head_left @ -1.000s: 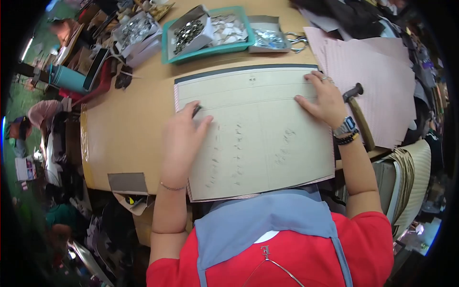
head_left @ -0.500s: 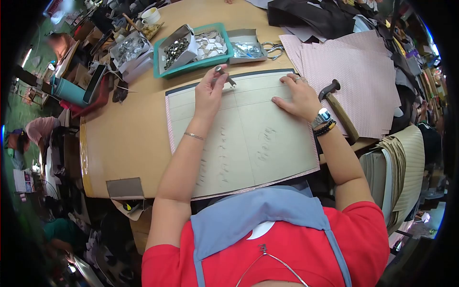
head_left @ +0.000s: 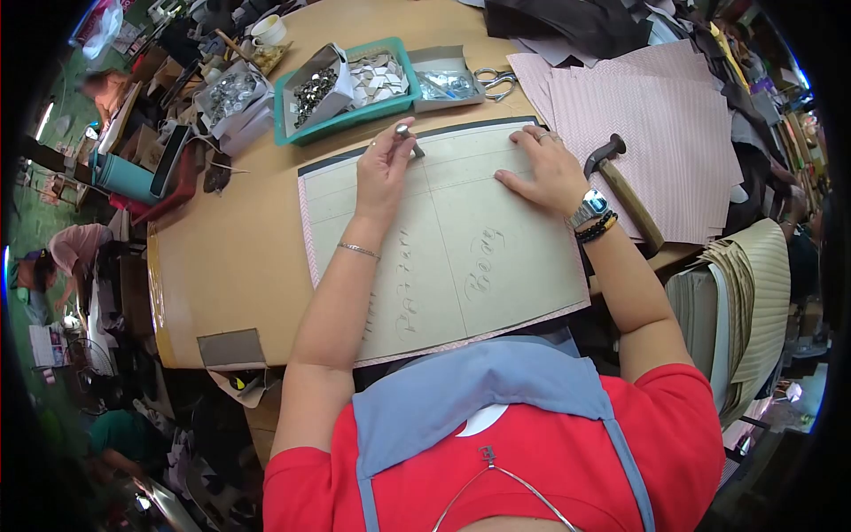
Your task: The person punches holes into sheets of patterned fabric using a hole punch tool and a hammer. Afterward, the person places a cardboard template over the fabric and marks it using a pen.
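Note:
A large grey-beige board (head_left: 443,230) with pencil lines and writing lies on top of pink patterned sheet material. My left hand (head_left: 384,168) is closed round a short metal punch-like tool (head_left: 409,139), held over the board's upper part, with its tip at or close to the surface. My right hand (head_left: 547,171), wearing a ring and a watch, lies spread on the board's upper right, fingers apart and holding nothing. To the right of that hand rests a hammer (head_left: 631,199) with a wooden handle and dark head, on pink sheets (head_left: 660,133).
A teal tray (head_left: 348,124) of metal pieces and light tiles stands at the back, beside a small grey box (head_left: 446,82) and scissors (head_left: 496,83). A blue-green cup (head_left: 127,176) is at the left. Stacked sheets (head_left: 743,310) stand at the right. People are at far left.
My left hand has moved from the board's left side to its upper part, and the metal tool now shows clearly in it. The camera view has shifted slightly. My right hand stays on the board.

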Available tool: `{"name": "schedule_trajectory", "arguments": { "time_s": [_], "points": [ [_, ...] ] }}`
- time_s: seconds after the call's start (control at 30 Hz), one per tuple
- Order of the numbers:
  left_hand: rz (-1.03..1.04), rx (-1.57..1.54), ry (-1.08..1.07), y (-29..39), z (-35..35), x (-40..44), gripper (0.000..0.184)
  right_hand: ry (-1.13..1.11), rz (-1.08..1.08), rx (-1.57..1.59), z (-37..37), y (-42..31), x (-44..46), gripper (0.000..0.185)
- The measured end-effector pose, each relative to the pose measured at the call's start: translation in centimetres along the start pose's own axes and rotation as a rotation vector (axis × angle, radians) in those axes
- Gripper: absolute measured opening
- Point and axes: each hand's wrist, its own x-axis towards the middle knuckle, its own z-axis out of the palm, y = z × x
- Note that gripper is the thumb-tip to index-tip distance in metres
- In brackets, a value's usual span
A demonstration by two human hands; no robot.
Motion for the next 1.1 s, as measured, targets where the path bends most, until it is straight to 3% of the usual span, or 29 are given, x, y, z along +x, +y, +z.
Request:
{"name": "schedule_trajectory", "arguments": {
  "time_s": [0.17, 0.27, 0.37, 0.47, 0.57, 0.67, 0.8, 0.87, 0.93, 1.03, 1.1],
  "points": [
    [-0.018, 0.084, -0.061, 0.3, 0.2, -0.1, 0.028, 0.004, 0.001, 0.012, 0.1, 0.0, -0.1, 0.062],
    [-0.035, 0.174, -0.063, 1.1, 0.3, 0.0, 0.025, 0.117, -0.047, -0.002, -0.1, 2.0, -0.7, 0.06],
    [-0.029, 0.197, -0.028, 1.0, 0.7, -0.2, 0.024, 0.293, 0.123, -0.018, -2.0, 5.8, -3.4, 0.055],
    [-0.012, 0.235, -0.016, 0.7, 0.4, 0.0, 0.023, 0.248, 0.383, -0.148, -2.6, 8.4, -7.8, 0.048],
    [0.0, 0.252, -0.02, 0.5, 0.7, 0.0, 0.023, 0.123, 0.489, -0.217, -3.7, 9.7, -9.7, 0.043],
    [0.021, 0.219, -0.007, -0.2, 0.7, 0.1, 0.024, 0.148, 0.555, 0.178, -5.6, 9.2, -7.5, 0.04],
    [0.014, 0.226, -0.018, -0.1, 0.6, -0.1, 0.024, 0.166, 0.152, 0.55, -8.5, -0.1, -3.2, 0.035],
    [0.007, 0.258, -0.022, 0.1, 0.6, 0.0, 0.024, -0.012, 0.035, 0.461, -9.4, -3.4, -0.7, 0.031],
    [0.02, 0.308, -0.014, 0.0, 0.7, 0.0, 0.024, 0.016, -0.133, 0.514, -9.2, -5.7, 1.3, 0.026],
    [0.058, 0.29, -0.007, 0.0, 0.6, 0.0, 0.024, 0.254, -0.163, 0.67, -9.0, -8.3, 4.0, 0.026],
    [0.032, 0.292, -0.01, -0.2, 0.7, 0.0, 0.024, 0.256, -0.235, 0.621, -7.4, -8.3, 5.0, 0.026]
  ]
}}
